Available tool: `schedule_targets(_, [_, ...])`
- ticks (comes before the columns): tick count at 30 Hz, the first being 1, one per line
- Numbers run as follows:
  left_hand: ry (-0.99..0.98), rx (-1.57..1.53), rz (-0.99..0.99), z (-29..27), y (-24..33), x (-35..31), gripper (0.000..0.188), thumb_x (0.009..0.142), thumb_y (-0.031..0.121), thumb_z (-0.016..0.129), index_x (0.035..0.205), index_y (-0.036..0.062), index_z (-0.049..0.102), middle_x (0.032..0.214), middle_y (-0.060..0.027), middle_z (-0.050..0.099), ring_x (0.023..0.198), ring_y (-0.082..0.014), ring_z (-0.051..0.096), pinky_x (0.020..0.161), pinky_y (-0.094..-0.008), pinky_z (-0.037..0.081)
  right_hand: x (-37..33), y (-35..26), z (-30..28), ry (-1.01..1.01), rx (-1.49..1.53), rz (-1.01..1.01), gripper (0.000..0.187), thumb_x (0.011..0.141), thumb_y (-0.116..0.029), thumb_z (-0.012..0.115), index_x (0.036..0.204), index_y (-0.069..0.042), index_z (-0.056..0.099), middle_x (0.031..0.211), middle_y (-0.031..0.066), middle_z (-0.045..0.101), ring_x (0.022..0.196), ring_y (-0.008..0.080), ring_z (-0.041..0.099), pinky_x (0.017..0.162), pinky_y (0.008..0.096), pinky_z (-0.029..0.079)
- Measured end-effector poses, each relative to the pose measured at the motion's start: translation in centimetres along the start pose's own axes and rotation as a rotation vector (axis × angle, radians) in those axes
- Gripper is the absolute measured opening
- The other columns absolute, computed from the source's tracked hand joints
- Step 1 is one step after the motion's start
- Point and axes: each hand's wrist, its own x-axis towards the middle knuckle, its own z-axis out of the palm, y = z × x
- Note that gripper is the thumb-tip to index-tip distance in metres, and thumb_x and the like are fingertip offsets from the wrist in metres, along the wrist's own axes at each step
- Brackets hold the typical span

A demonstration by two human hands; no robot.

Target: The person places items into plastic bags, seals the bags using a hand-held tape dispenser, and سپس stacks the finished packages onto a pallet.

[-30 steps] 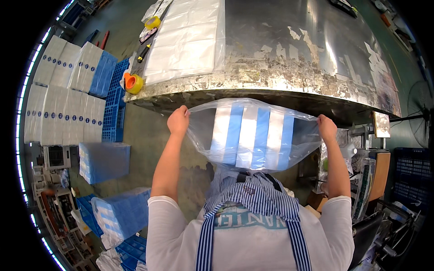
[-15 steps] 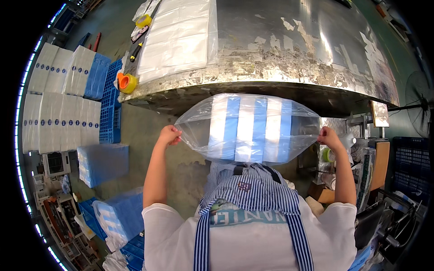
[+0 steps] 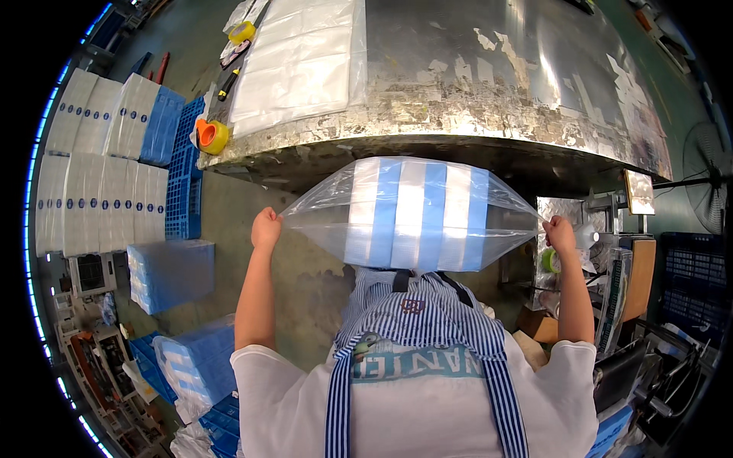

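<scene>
A clear plastic bag [image 3: 321,216] is stretched wide between my hands, in front of my body and below the table edge. Inside it sits a block of blue and white striped stacks [image 3: 416,214]; what the stacks are made of I cannot make out. My left hand [image 3: 266,228] is closed on the bag's left corner, and my right hand [image 3: 559,233] pinches its right corner. Both sides of the bag taper to these two points. Its upper and lower edges lie apart across the stacks.
A worn metal table [image 3: 458,99] stands ahead, bearing flat plastic bags [image 3: 301,69], a tape dispenser [image 3: 211,137] and a utility knife [image 3: 228,85]. Wrapped white packs [image 3: 84,202] are piled at left near a blue pallet [image 3: 183,195]. At right are a fan [image 3: 704,175] and a cardboard piece [image 3: 638,280].
My left hand has moved outward to the left and slightly up, pulling the bag tighter into pointed corners. My right hand has shifted only slightly.
</scene>
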Motion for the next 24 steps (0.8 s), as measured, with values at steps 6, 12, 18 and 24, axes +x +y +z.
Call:
schedule_targets(6, [-0.237,-0.350,-0.172,-0.8,-0.6,0.5,0.024,0.078,0.023,0.073,0.080,0.0090,0.054,0.069,-0.0014,0.058,0.066,-0.0148,0.058,0.060,-0.0343,0.046,2.8,4.8,-2.6,0.335,-0.059,-0.013,0.018,0.080,-0.017,0.059,0.076,-0.002,0.049,0.066,0.0183,0.059,0.062,0.0333,0.063,0.058,0.0444,0.047])
schedule_targets(12, [-0.511,-0.645,-0.143,-2.8,3.7,0.2,0.076,0.077,0.039,0.075,0.138,0.0118,0.039,0.120,-0.0075,0.056,0.112,-0.0210,0.050,0.090,-0.0430,0.041,7.6,12.0,-2.6,0.422,0.139,-0.082,0.037,0.089,-0.039,0.060,0.086,-0.003,0.056,0.065,0.0057,0.058,0.055,0.0147,0.054,0.047,0.0296,0.043])
schedule_targets(18, [-0.524,-0.176,-0.051,4.5,6.9,3.2,0.059,0.072,0.042,0.076,0.114,0.0033,0.061,0.086,-0.0107,0.068,0.071,-0.0230,0.066,0.061,-0.0370,0.052,5.0,-8.1,2.6,-0.045,-0.201,-0.109,0.097,0.076,-0.074,0.051,0.112,0.016,0.053,0.111,0.0366,0.056,0.112,0.0460,0.052,0.093,0.0453,0.044])
schedule_targets(24, [-0.460,0.047,-0.096,8.3,6.2,3.5,0.047,0.078,0.047,0.067,0.092,0.0027,0.070,0.093,-0.0128,0.069,0.092,-0.0256,0.067,0.078,-0.0374,0.052,6.9,-11.6,9.2,-0.258,-0.483,0.012,0.052,0.061,-0.043,0.083,0.074,0.005,0.068,0.076,0.0175,0.069,0.070,0.0308,0.068,0.069,0.0398,0.053])
